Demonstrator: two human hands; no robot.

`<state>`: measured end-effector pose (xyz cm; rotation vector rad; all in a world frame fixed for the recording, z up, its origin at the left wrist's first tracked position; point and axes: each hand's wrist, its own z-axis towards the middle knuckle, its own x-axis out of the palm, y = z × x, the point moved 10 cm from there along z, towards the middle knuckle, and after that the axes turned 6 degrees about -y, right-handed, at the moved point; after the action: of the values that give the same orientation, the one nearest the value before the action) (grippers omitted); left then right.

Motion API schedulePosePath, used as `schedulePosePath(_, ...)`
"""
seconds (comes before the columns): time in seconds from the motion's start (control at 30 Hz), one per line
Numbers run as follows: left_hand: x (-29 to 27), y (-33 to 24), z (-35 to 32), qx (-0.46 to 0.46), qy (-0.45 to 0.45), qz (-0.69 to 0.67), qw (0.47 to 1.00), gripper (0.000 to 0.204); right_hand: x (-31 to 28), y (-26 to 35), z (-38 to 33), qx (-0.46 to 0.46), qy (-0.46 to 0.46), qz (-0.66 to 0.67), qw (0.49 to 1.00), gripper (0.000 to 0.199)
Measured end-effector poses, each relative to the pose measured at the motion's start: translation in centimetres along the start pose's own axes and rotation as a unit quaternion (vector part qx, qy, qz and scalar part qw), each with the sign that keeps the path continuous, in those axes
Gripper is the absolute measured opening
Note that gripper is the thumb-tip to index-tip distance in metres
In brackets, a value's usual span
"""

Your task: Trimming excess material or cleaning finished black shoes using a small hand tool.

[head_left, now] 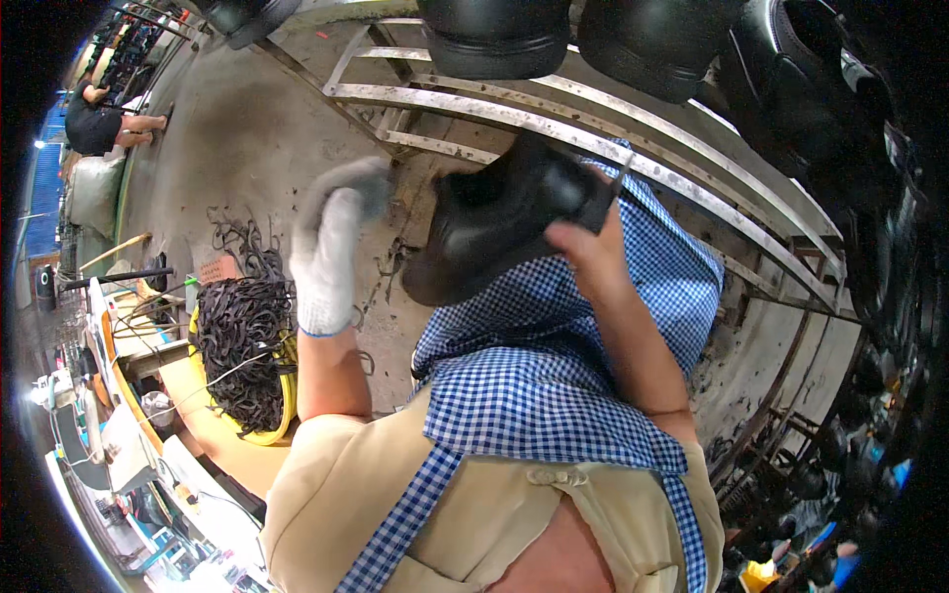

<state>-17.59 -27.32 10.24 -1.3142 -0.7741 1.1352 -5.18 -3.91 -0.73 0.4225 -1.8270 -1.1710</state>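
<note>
My right hand (583,242) is bare and grips a black rubber boot (494,222) by its top, sole toward the left, over my blue checked apron (554,385). My left hand (331,247) wears a white knitted glove and is raised just left of the boot's sole, blurred, fingers loosely curled with nothing in them. It is a short gap from the boot, not touching it.
A metal rack (554,109) runs across the top with more black boots (494,35) on it. A yellow basket (247,346) full of black rubber strips stands at the left beside a cluttered workbench (129,425). Another person (99,124) crouches at far upper left.
</note>
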Motion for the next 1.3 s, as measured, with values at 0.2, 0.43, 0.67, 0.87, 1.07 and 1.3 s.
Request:
schedulePosePath(0.2, -2.0, 10.6, -2.8, -0.227, -0.013, -0.076, 0.971, 0.068, -3.1, -1.1, -0.6, 0.138, -0.096, 0.104, 0.980, 0.023)
schedulePosePath(0.43, 1.1, 10.9, -4.6, -0.308, 0.043, -0.223, 0.924, 0.081, -3.3, -1.9, -0.9, 0.141, -0.136, 0.085, 0.977, 0.026)
schedulePosePath(0.67, 0.1, 11.8, -4.5, -0.325, 0.030, -0.199, 0.924, 0.070, -2.8, -1.9, -1.0, 0.166, -0.110, 0.012, 0.980, 0.032)
schedulePosePath(0.87, -1.9, 6.4, -1.8, -0.157, -0.060, -0.266, 0.949, 0.071, -3.5, -1.9, -1.5, 0.119, 0.057, -0.146, 0.980, 0.071)
schedulePosePath(1.07, -1.4, 2.4, -1.8, -0.082, -0.062, -0.187, 0.977, 0.077, -4.9, -2.2, -3.4, -0.117, 0.134, -0.439, 0.881, 0.092)
schedulePosePath(1.3, -0.2, -1.6, -1.5, 0.010, -0.046, -0.178, 0.983, 0.070, -2.6, -4.6, -4.2, -0.113, 0.186, -0.481, 0.849, 0.087)
